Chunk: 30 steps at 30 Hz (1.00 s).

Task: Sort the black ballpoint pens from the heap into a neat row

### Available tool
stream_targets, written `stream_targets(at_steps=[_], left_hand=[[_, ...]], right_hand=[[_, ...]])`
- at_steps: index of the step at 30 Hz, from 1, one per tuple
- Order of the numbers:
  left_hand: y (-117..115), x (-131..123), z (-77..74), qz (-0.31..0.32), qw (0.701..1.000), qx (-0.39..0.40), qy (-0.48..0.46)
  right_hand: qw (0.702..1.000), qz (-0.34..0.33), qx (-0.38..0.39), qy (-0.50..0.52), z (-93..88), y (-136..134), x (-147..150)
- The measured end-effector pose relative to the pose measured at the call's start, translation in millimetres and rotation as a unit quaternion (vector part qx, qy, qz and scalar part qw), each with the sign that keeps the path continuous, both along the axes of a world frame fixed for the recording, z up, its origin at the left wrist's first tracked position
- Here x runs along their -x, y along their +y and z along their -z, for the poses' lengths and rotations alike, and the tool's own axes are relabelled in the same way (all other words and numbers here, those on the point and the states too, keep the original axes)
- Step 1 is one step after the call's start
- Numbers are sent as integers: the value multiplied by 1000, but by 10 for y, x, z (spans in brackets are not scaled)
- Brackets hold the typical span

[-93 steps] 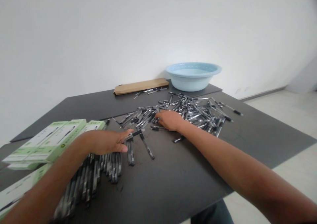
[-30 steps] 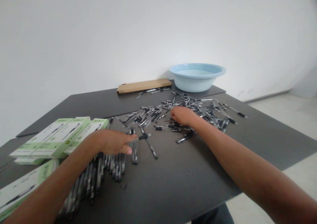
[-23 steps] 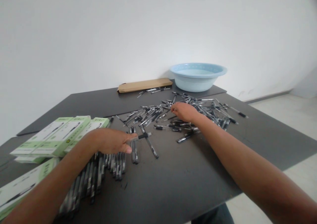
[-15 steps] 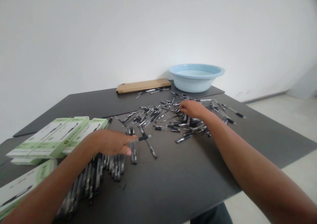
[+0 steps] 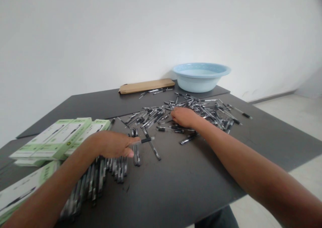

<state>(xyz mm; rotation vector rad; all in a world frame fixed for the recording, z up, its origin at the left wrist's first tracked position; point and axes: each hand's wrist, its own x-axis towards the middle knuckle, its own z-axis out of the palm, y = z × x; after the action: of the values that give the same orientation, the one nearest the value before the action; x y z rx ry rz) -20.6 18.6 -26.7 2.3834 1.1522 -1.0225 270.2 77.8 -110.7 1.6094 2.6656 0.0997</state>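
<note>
Sorting seems in hand: the left hand pinches 1 pen, while the right hand, its grip impossible to tell, probably must single out another from the pile.

Pens are clear with black grips; boxes white and green with dark pen prints. Table is dark grey, basin light blue, carton tan. Wall plain white, floor pale.

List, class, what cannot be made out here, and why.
Whether the right hand holds anything: head view, its back hides the grip.
Far ends of many lined-up pens: head view, behind the left hand.
Outline of the nearest box: head view, cut by left edge.
Print on the stacked boxes: head view, too small, blurred.
</note>
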Motion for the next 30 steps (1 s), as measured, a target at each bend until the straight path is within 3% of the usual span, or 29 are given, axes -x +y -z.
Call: stream_targets(at_steps=[5, 14, 22, 30], left_hand=[[-22, -18, -34, 0, 1000, 1, 2], [-37, -43, -55, 4, 1000, 8, 2], [-52, -53, -62, -18, 999, 25, -13], [-26, -24, -41, -22, 997, 53, -43]], right_hand=[[1000, -17, 2, -2, -15, -2, -8], [1000, 10, 16, -7, 4, 1, -28], [1000, -17, 24, 5, -164, -72, -46], [998, 13, 2, 66, -244, -108, -95]])
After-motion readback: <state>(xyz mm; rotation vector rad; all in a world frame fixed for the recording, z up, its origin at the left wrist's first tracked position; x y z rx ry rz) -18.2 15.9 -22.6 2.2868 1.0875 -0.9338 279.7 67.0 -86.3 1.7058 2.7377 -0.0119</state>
